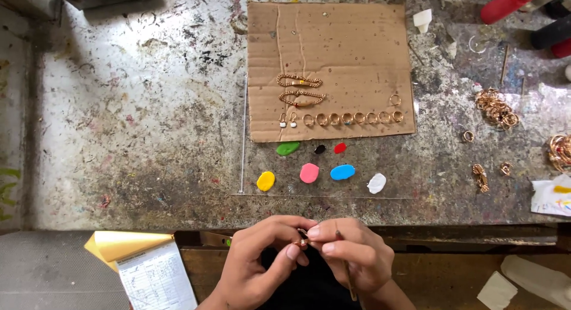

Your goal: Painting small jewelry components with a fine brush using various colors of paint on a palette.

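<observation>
Both hands (309,250) pinch a gold ring (302,241) below the paint-stained workbench (137,125).

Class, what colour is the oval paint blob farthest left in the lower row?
Yellow oval paint blob, head view.

Cardboard sheet (351,42), paint blobs (309,173), red bottle (508,3)

wide bare stretch of workbench (131,119) on the left, cardboard sheet (330,69) with rings dead centre, paint blobs (309,173) just below, jewellery piles (496,107) crowding the right
</observation>
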